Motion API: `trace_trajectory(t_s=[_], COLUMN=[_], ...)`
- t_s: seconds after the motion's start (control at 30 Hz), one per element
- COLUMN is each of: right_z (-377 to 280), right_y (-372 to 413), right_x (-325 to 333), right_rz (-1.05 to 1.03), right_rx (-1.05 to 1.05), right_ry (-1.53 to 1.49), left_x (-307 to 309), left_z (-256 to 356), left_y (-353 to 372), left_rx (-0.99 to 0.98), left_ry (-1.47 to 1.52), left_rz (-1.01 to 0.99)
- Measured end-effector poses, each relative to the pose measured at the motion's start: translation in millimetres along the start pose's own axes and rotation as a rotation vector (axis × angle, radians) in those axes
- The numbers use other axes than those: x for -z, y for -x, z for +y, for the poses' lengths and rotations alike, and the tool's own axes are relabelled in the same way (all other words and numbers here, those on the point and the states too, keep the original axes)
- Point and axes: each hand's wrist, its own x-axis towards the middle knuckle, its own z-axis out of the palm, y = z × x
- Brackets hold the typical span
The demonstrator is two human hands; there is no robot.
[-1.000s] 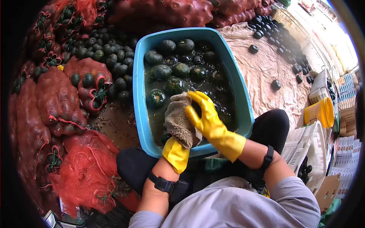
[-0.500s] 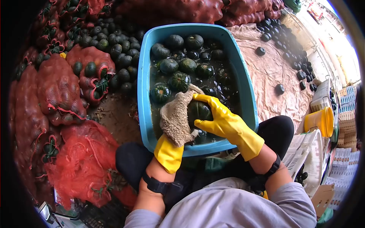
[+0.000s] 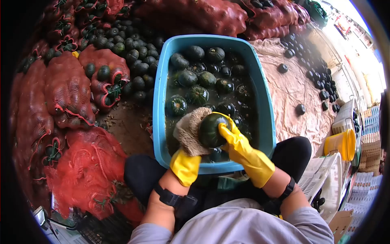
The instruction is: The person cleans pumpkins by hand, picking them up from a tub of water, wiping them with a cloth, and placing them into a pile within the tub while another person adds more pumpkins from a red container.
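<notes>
Both my hands wear yellow rubber gloves over a blue tub [image 3: 159,101] of murky water with several dark green squashes floating in it. My right hand [image 3: 230,136] grips one dark green squash [image 3: 211,130] just above the water at the tub's near end. My left hand [image 3: 186,158] is mostly hidden under a brown rough cloth [image 3: 189,131], which it presses against the left side of that squash.
Red mesh sacks [image 3: 65,93] of squashes and a loose squash heap [image 3: 134,61] lie left of the tub. A beige sheet [image 3: 294,87] with scattered squashes lies to the right. A yellow bucket [image 3: 341,144] and white crates [image 3: 321,173] stand at right.
My right hand has closed around one squash and lifted it out of the water against the cloth. The view has shifted slightly.
</notes>
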Motion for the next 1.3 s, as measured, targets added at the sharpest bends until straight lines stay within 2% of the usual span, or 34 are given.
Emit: trace_trajectory(t_s=[0.07, 0.1, 0.13, 0.17, 0.23, 0.27, 0.3, 0.37, 0.4, 0.47, 0.5, 0.57, 0.63, 0.67, 0.7, 0.77, 0.8, 0.83, 0.87, 0.93, 1.0, 1.07, 1.13, 1.17, 1.23, 1.3], right_z=[59.5, 48.7, 36.7, 22.4, -9.5, -30.1, -28.6, -26.3, -17.0, 21.9, 33.3, 41.3, 34.5, 15.8, 6.3, -33.3, -47.4, -64.7, -76.3, -89.1, -104.9, -112.3, -107.7, -106.1, -90.7, -59.4], right_y=[-29.1, -28.9, -28.5, -35.3, -10.5, 1.6, 3.2, 2.7, 3.3, -17.8, -21.9, -36.4, -28.0, -13.3, -5.8, 24.8, 46.6, 70.8, 93.2, 134.7, 177.9, 206.1, 214.2, 209.2, 173.4, 120.6], right_x=[24.5, 18.3, 11.1, 24.2, 16.5, 0.2, 1.2, 4.5, 3.5, 18.5, 16.8, 30.6, 23.2, 5.8, 4.8, 13.7, 14.7, 20.4, 36.7, 103.6, 194.1, 263.7, 296.9, 300.4, 273.2, 229.3], right_rz=[0.213, 0.217, 0.23, 0.208, 0.016, -0.041, -0.068, -0.111, -0.08, 0.122, 0.267, 0.151, 0.129, 0.065, 0.017, -0.108, -0.034, 0.055, 0.196, 0.403, 0.606, 0.77, 0.806, 0.79, 0.583, 0.245], right_rx=[0.425, 0.343, 0.264, 0.319, 0.513, 0.41, 0.299, 0.095, 0.07, 0.0, -0.111, 0.176, 0.563, 0.516, 0.552, 0.295, 0.21, 0.276, 0.441, 0.659, 0.895, 1.046, 1.09, 1.074, 0.924, 0.668], right_ry=[0.316, 0.188, 0.056, 0.713, 1.09, 1.274, 1.023, 0.521, 0.309, 0.079, -0.168, 0.448, 0.805, 0.672, 0.641, 0.462, 0.306, 0.303, 0.36, -0.047, -0.315, -0.517, -0.57, -0.55, -0.388, -0.156], left_x=[-20.1, -26.3, -23.0, -19.6, 2.7, 1.4, 15.6, 12.6, 3.2, -21.7, -18.6, -30.5, -25.6, -5.7, -4.6, -18.6, -27.0, -35.2, -43.3, -30.7, -10.4, 2.0, 4.3, -2.5, -19.8, -21.7], left_z=[9.1, 14.2, 13.6, 13.0, 17.7, -1.0, 4.1, -0.2, -5.7, -6.2, 13.6, 3.6, -11.9, 2.6, 5.7, -3.3, -7.8, -4.8, -1.8, 18.0, 48.4, 70.1, 91.5, 84.9, 60.3, 65.6], left_y=[2.9, 4.9, 2.4, -0.2, -7.1, -7.6, -11.5, -3.5, 3.6, 2.7, -1.9, -5.0, -9.9, -12.8, -11.6, -5.8, -5.5, -9.6, -13.1, -26.9, -34.7, -50.0, -57.4, -54.1, -43.7, -42.9], left_rx=[-0.054, 0.065, 0.039, 0.015, -0.101, -0.173, -0.108, 0.168, 0.086, -0.01, 0.178, 0.158, -0.003, -0.027, -0.11, 0.068, 0.143, 0.19, 0.252, 0.178, -0.191, -0.387, -0.291, -0.358, -0.488, -0.554], left_ry=[-0.031, -0.058, -0.019, 0.02, -0.013, 0.03, 0.226, 0.146, 0.124, 0.011, -0.098, -0.105, -0.116, -0.154, -0.073, 0.219, 0.36, 0.662, 0.96, 0.988, 0.123, -0.531, -0.65, -0.532, -0.291, -0.266], left_rz=[0.198, 0.195, 0.165, 0.134, 0.042, 0.055, -0.057, -0.095, 0.015, 0.236, 0.054, 0.078, 0.006, -0.133, -0.034, -0.097, -0.12, -0.153, -0.175, -0.282, -0.156, -0.291, -0.647, -0.539, -0.338, -0.347])
